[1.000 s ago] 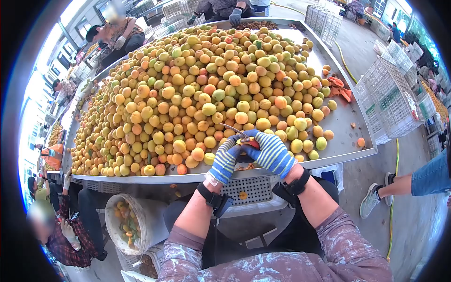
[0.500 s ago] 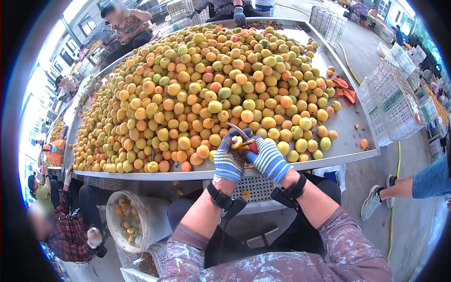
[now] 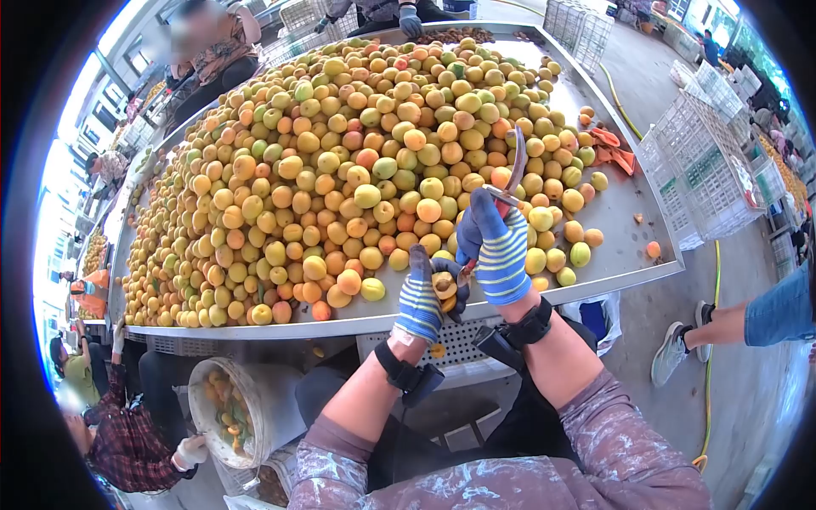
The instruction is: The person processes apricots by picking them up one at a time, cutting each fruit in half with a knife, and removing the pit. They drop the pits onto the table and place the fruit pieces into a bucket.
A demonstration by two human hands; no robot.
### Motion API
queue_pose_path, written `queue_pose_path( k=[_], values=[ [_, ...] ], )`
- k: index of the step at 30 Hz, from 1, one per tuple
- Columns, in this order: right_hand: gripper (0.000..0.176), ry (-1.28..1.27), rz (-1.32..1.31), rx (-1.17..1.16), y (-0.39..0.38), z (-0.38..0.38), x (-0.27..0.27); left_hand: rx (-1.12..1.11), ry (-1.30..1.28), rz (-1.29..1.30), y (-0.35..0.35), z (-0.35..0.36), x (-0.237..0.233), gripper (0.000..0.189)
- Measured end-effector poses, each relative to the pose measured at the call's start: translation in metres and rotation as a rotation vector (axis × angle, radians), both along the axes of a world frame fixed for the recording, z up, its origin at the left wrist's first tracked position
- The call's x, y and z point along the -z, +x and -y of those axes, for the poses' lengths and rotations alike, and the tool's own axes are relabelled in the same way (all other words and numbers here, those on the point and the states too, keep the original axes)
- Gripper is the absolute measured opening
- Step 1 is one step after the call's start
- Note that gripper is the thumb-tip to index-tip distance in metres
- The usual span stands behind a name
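1 opened apricot [image 3: 444, 287] is held in the curled fingers of the gloved left hand [image 3: 422, 302], over the near rim of the metal table [image 3: 667, 265]. The gloved right hand [image 3: 497, 255] grips 1 curved-blade cutter [image 3: 518, 161], blade directed far. Beyond: apricot pile [image 3: 297, 187]. Near left: 1 bucket [image 3: 270, 399].

The right hand [image 3: 498, 255] has drawn away from the left hand [image 3: 425, 299]; the curved-bladed tool [image 3: 517, 161] is raised.

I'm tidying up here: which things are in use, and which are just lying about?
In use: curved blade in right hand; cut fruit in left hand; fruit pile; metal table.

Seemingly lying about: orange cloth; yellow hose.
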State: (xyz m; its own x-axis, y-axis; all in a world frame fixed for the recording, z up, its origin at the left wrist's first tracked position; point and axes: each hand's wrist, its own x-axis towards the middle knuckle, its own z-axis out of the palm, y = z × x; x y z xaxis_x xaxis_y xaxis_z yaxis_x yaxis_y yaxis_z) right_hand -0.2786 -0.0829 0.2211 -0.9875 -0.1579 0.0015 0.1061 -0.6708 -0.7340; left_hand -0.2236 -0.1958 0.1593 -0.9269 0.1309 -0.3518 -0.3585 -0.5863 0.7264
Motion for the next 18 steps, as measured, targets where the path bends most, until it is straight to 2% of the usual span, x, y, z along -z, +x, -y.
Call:
queue_pose_path(
  k=[3, 5, 6, 7, 9, 11, 13, 14, 17, 18],
  values=[
    [0.023, 0.005, 0.01, 0.028, -0.002, 0.002, 0.001, -0.044, -0.034, 0.039, 0.002, -0.009, 0.001, 0.071],
    [0.019, 0.087, -0.032, 0.141, -0.002, 0.005, 0.001, -0.069, -0.009, 0.01, -0.002, -0.01, 0.002, 0.066],
    [0.014, 0.118, -0.032, 0.168, -0.001, 0.005, 0.001, -0.171, -0.074, 0.035, 0.0, -0.019, -0.002, 0.062],
    [0.014, 0.119, -0.033, 0.168, 0.001, 0.007, 0.002, -0.172, -0.072, 0.034, 0.0, -0.024, -0.005, 0.062],
    [0.014, 0.346, -0.226, 0.306, 0.005, 0.011, 0.005, -0.27, -0.176, 0.017, -0.002, -0.031, -0.01, 0.061],
    [0.013, 0.322, -0.193, 0.269, 0.007, 0.011, 0.007, -0.253, -0.177, 0.018, 0.001, -0.028, -0.009, 0.06],
    [0.013, 0.197, -0.023, 0.186, 0.002, 0.012, 0.009, -0.172, -0.122, 0.027, -0.001, -0.022, 0.004, 0.056],
    [0.021, 0.178, 0.019, 0.175, -0.001, 0.014, 0.006, -0.17, -0.152, 0.038, -0.002, -0.021, 0.005, 0.057],
    [0.026, 0.169, 0.008, 0.131, -0.005, 0.013, 0.01, -0.209, -0.268, 0.048, -0.006, -0.022, 0.008, 0.057],
    [0.019, 0.089, 0.06, 0.15, -0.009, 0.014, 0.013, -0.15, -0.26, 0.054, -0.009, -0.016, 0.012, 0.058]
  ],
)
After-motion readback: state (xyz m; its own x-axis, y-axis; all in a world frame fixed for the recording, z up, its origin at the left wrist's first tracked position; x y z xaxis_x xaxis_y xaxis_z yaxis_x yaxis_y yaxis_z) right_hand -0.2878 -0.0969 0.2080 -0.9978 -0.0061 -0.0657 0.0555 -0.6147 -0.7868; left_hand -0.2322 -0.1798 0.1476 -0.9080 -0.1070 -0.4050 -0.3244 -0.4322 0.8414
